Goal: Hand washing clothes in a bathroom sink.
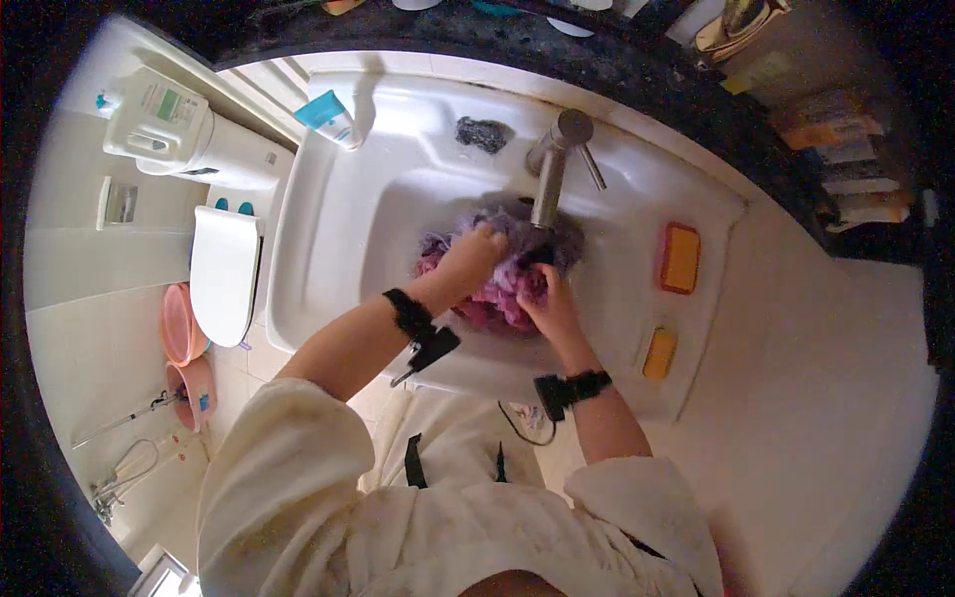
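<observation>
A wet bunched garment in pink and purple (496, 302) lies in the basin of a white washbasin (328, 216). My left hand (477, 254) is closed on the purple cloth at the upper left of the bundle. On the right side of the same bundle, my right hand (543, 298) grips the pink cloth, fingers curled into it. The metal faucet (550, 172) stands over the far part of the bundle, its spout end close above the cloth. Both wrists wear black straps with small devices. The cloth hides some of the fingertips.
On the basin's right ledge sit an orange soap bar in a red-rimmed dish (681, 258) and a yellow soap bar (659, 353). A dark mesh-like clump (483, 135) lies behind the basin, left of the faucet. A blue-and-white tube (328, 119) stands at the far left corner; a toilet (225, 276) is beyond.
</observation>
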Tool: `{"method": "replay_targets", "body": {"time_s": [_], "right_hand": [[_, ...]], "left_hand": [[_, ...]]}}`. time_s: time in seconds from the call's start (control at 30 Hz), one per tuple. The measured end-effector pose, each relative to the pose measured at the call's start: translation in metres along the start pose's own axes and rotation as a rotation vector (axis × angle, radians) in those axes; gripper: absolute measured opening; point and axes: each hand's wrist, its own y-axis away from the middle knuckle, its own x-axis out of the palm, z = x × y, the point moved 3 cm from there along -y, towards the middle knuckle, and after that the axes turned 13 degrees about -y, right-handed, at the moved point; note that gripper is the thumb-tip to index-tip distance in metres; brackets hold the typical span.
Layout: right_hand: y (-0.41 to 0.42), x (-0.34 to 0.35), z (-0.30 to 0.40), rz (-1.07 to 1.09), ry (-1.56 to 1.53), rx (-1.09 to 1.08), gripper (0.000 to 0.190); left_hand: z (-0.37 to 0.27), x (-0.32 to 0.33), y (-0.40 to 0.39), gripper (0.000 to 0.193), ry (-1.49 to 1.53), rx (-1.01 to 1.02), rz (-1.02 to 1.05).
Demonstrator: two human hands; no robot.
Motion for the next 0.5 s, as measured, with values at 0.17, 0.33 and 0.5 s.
{"method": "replay_targets", "body": {"time_s": [0.17,0.33,0.5], "right_hand": [[0.007,-0.03,0.044,-0.042,0.114,-0.084,0.087],[-0.001,-0.009,0.023,0.285,0.641,0.011,0.093],[-0.017,0.012,-0.005,0.268,0.68,0.1,0.089]], "left_hand": [[-0.043,-0.039,0.068,0.027,-0.15,0.244,-0.03],[-0.038,-0.03,0.069,0.05,0.347,-0.041,0.217],[-0.005,-0.016,0.044,0.087,0.042,-0.403,0.108]]}}
